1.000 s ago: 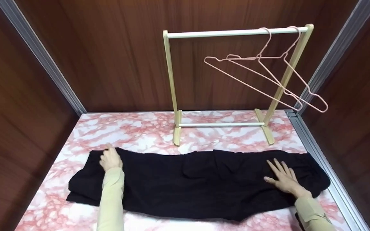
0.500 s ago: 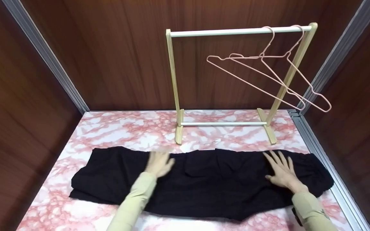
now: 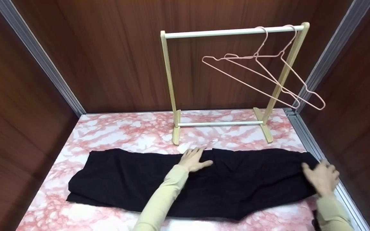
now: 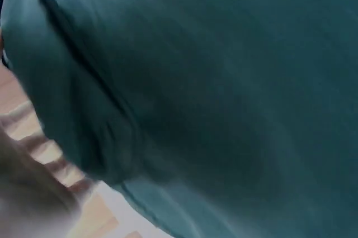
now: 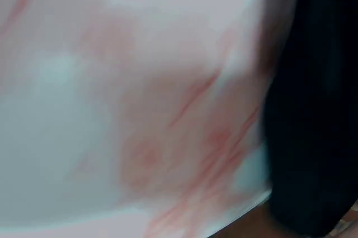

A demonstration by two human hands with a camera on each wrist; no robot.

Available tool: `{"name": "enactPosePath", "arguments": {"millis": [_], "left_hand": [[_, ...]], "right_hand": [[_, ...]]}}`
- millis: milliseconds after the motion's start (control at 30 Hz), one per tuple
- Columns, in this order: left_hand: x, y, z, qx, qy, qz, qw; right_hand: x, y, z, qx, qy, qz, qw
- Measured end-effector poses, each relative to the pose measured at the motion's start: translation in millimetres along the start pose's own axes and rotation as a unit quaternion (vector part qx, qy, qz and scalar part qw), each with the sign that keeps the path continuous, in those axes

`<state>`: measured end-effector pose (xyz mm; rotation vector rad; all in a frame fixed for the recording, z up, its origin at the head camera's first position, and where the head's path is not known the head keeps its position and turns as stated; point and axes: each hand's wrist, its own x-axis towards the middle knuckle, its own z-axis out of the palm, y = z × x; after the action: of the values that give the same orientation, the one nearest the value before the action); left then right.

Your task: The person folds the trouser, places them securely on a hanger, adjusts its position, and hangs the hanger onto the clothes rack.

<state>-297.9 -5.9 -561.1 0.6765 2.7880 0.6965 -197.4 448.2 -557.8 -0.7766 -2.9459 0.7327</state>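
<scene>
Black trousers (image 3: 236, 186), folded lengthwise, lie across the table from left to right. My left hand (image 3: 194, 159) rests on their far edge near the middle, fingers spread forward and thumb out to the right. In the left wrist view, blurred fingers (image 4: 47, 151) show beside the cloth (image 4: 224, 93), which looks dark green there. At the right end of the trousers, my right hand (image 3: 322, 177) grips the cloth, thumb on the near left side and fingers bent over the end. The right wrist view has the dark cloth (image 5: 313, 109) along its right side, with a bit of finger below it.
A small wooden rack (image 3: 169, 73) with white bars stands behind the trousers. Two pink hangers (image 3: 242, 81) hang at its right end. The table (image 3: 114, 128) has a red and white marbled top. Brown panels (image 3: 120, 64) and a metal rail (image 3: 303, 128) enclose it.
My left hand has slid right along the trousers from their left end to the middle. My right hand has moved from lying flat on them to their right end, where it grips the cloth.
</scene>
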Motion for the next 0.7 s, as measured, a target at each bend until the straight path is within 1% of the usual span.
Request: {"name": "enactPosePath", "arguments": {"millis": [67, 167, 233, 267, 333, 367, 400, 433, 467, 500, 533, 567, 600, 667, 700], "left_hand": [[7.8, 5.5, 3.8, 0.008, 0.001, -0.005, 1.0000], [18.2, 13.7, 9.0, 0.027, 0.004, -0.014, 0.9995], [22.8, 18.5, 11.5, 0.032, 0.000, -0.020, 0.9993], [24.2, 20.4, 12.5, 0.033, -0.004, -0.024, 0.9992], [25.3, 22.8, 13.6, 0.030, -0.011, -0.032, 0.9990], [25.1, 23.2, 13.8, 0.027, -0.012, -0.033, 0.9990], [25.0, 23.0, 14.1, 0.026, -0.011, -0.034, 0.9990], [24.5, 22.4, 14.3, 0.025, -0.007, -0.031, 0.9992], [23.9, 21.3, 14.5, 0.027, 0.003, -0.025, 0.9993], [23.2, 19.9, 14.6, 0.028, 0.015, -0.016, 0.9994], [22.6, 18.2, 14.6, 0.029, 0.028, -0.005, 0.9992], [22.3, 16.3, 14.7, 0.033, 0.045, 0.010, 0.9984], [22.1, 14.4, 14.5, 0.038, 0.060, 0.025, 0.9971], [22.4, 10.7, 14.3, 0.060, 0.095, 0.055, 0.9921], [22.5, 9.3, 13.7, 0.066, 0.103, 0.063, 0.9904]], "right_hand": [[-0.3, 14, -7, 0.054, -0.029, 0.018, 0.9980], [-2.2, 28, -11, 0.141, -0.065, 0.035, 0.9872], [-3.8, 31, -11, 0.185, -0.067, 0.043, 0.9795], [-4.8, 32, -10, 0.201, -0.061, 0.050, 0.9764], [-7.4, 31, -8, 0.228, -0.042, 0.051, 0.9715], [-8.3, 29, -7, 0.246, -0.023, 0.049, 0.9678], [-9.0, 26, -6, 0.275, -0.001, 0.047, 0.9602], [-10.1, 23, -5, 0.307, 0.024, 0.040, 0.9505], [-11.3, 21, -5, 0.341, 0.048, 0.030, 0.9382], [-12.5, 19, -6, 0.384, 0.066, 0.018, 0.9210], [-14.0, 17, -8, 0.412, 0.083, 0.006, 0.9072], [-15.3, 17, -10, 0.433, 0.105, -0.009, 0.8951], [-17.4, 17, -12, 0.446, 0.119, -0.022, 0.8871], [-21.9, 20, -17, 0.443, 0.139, -0.036, 0.8851], [-23.6, 23, -18, 0.426, 0.150, -0.039, 0.8913]]}}
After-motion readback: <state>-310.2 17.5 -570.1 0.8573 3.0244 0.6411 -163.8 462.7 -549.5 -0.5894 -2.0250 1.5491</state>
